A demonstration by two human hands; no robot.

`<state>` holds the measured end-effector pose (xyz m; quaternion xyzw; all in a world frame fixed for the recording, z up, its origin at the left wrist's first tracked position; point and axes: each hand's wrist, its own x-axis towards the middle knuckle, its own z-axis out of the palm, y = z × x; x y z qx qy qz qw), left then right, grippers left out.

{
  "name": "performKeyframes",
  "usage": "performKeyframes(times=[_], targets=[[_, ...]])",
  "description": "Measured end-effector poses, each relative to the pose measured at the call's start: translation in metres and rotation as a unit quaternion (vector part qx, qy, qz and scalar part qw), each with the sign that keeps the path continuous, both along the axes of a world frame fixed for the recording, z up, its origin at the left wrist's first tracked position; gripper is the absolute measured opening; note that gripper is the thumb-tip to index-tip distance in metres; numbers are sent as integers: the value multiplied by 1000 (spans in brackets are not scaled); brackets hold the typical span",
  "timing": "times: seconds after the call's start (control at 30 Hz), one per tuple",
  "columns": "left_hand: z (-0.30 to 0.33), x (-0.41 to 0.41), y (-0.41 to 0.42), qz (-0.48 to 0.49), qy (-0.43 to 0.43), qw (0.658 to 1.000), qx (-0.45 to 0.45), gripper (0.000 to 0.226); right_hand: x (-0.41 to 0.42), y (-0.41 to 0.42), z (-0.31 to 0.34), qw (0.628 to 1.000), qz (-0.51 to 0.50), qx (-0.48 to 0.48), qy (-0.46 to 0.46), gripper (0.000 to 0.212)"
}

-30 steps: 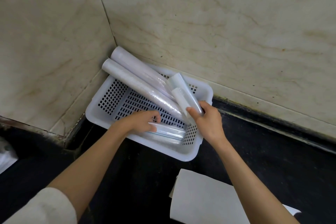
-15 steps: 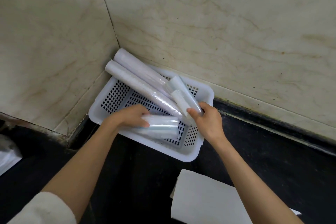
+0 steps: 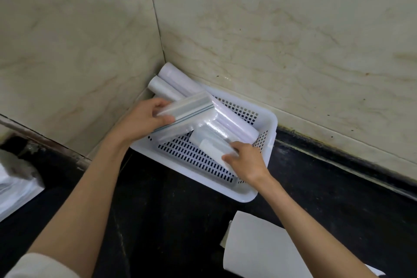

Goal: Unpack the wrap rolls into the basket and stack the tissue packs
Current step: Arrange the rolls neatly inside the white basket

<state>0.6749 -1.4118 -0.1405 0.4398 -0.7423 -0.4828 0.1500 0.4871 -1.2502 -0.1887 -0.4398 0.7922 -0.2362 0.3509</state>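
Now you are arranging rolls in the basket (image 3: 269, 123) at the counter's back corner: left hand (image 3: 140, 121) gripping a clear roll (image 3: 187, 107), right hand (image 3: 246, 160) clasping short rolls (image 3: 212, 145); next, lay them flat.

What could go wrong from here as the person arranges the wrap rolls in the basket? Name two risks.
The two long rolls overhang the basket's corner and could tip out. The pack in the left hand lies crosswise over them, so setting it down might jam or topple the pile.
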Motion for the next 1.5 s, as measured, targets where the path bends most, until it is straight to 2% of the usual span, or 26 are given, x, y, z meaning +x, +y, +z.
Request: performKeyframes(times=[0.1,0.27,0.37,0.63,0.77,0.9,0.93,1.0,1.13,1.27,1.4,1.5], targets=[[1,-6,1,7,18,1000,-3,23,3,-7,-2,998,35,46,-5,19],[-2,-9,0,-15,-5,1000,-21,19,9,-17,-13,987,74,141,-18,40],[-12,-9,0,-49,-50,997,-26,16,11,-20,-21,981,89,170,16,36],[-28,-13,-2,-114,-118,986,-8,16,14,-14,-16,967,156,177,100,33],[-34,-25,9,-189,-170,967,3,16,3,-6,5,970,147,152,122,37],[-52,-45,28,-240,-208,948,13,8,-8,9,24,984,53,46,162,40],[-58,-51,33,-240,-213,947,12,8,-8,12,27,984,47,18,173,43],[-68,-61,41,-226,-228,947,-14,15,-8,17,25,978,97,-6,187,43],[-75,-66,47,-218,-263,937,-71,31,-8,23,11,945,212,36,245,32],[-73,-55,41,-211,-250,942,-74,35,-4,23,1,927,232,43,292,30],[-70,-53,46,-217,-259,938,-80,35,-2,24,-1,923,227,44,307,28],[-73,-55,48,-231,-268,933,-65,43,-4,22,-3,924,225,54,304,30]])
